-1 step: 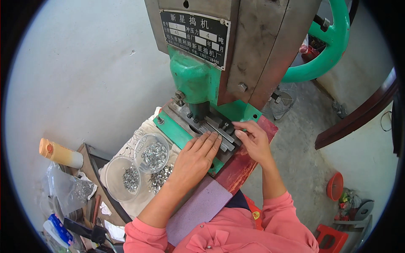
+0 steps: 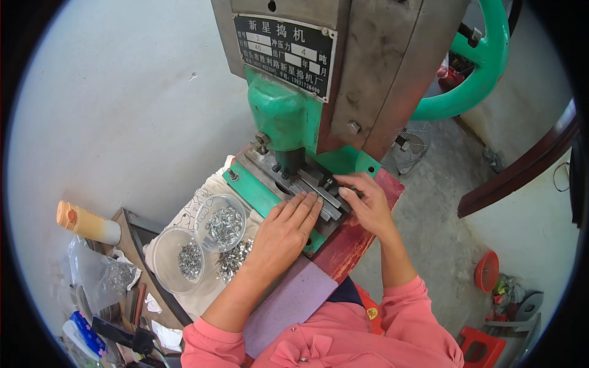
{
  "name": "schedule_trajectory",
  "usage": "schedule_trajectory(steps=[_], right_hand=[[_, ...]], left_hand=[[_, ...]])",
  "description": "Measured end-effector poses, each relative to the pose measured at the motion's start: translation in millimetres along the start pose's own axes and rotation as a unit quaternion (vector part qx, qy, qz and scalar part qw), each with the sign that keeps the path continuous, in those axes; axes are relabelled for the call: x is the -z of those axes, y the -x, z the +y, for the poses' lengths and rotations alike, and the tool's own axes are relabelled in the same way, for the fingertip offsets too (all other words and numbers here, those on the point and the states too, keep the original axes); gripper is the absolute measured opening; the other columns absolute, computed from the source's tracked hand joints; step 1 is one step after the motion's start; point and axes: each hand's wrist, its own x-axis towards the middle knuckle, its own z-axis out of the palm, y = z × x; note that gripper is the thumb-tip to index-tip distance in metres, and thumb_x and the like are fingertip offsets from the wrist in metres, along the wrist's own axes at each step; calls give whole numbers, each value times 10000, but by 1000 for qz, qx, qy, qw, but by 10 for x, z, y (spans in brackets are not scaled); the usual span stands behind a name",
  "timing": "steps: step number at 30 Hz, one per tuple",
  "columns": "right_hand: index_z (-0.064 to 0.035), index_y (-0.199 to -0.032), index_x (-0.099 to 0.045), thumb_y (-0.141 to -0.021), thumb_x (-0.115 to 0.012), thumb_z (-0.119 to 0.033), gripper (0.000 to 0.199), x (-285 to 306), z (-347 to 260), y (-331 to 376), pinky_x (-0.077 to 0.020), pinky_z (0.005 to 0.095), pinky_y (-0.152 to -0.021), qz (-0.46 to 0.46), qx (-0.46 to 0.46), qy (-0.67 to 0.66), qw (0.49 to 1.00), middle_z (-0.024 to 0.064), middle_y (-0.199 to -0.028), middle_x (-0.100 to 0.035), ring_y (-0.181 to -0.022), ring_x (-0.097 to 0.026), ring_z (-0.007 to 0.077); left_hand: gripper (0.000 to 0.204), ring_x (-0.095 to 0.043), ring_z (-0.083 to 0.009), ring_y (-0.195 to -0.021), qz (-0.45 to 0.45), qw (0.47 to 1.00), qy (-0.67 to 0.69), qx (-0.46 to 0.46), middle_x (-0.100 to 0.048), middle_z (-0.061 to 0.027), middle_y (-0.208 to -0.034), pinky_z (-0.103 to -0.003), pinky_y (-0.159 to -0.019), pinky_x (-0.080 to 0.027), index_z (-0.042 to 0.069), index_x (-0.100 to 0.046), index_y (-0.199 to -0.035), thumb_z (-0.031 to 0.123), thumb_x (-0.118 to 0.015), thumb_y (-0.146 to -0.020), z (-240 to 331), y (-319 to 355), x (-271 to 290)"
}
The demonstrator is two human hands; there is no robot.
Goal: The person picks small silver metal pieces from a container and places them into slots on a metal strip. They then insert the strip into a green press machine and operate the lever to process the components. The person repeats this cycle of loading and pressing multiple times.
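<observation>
Head view, left to right: two clear bowls (image 2: 184,260) of small metal pieces sit on a cloth beside the green press (image 2: 288,116); the left hand (image 2: 285,230) lies flat, fingers together, on the steel die block (image 2: 307,184). The right hand (image 2: 368,205) rests just beside it, fingertips curled on the block's far edge; whether they pinch anything cannot be told.
</observation>
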Motion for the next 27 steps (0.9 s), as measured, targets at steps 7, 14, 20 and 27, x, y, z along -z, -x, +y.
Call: schedule_trajectory(steps=[7, 14, 20, 27], right_hand=[[-26, -1079, -674, -961, -626, -198, 213, -15, 152, -334, -415, 398, -983, -101, 40, 16, 994, 125, -1107, -618, -1121, -526, 297], [-12, -1080, -614, -1009, -561, -202, 210, -11, 283, -386, -350, 387, -1055, -163, 67, 33, 984, 151, -1234, -509, -1202, -448, 286], [-15, -1044, -615, -1023, -537, -213, 213, -65, 253, -430, -350, 398, -1048, -161, 56, -16, 985, 159, -1215, -511, -1184, -443, 303], [-6, -1008, -605, -1035, -532, -246, 252, -89, 250, -470, -359, 389, -1035, -167, 53, 7, 985, 116, -1194, -547, -1143, -451, 285]], left_hand=[[542, -523, -296, -1334, 44, 997, 45, 41, -556, -123, -1431, -404, -1061, -436, 20, -539, -1407, 54, -570, -867, 66, 67, -148], [547, -510, -297, -1352, 62, 993, 78, 69, -545, -115, -1442, -402, -1058, -441, 21, -542, -1403, 32, -609, -860, 100, 107, -218], [562, -507, -295, -1357, 81, 988, 98, 84, -548, -107, -1434, -390, -1036, -452, 15, -546, -1393, 24, -628, -837, 127, 128, -290], [571, -510, -304, -1355, 84, 985, 120, 94, -537, -121, -1439, -393, -1028, -461, 0, -545, -1385, 10, -626, -820, 147, 132, -298]])
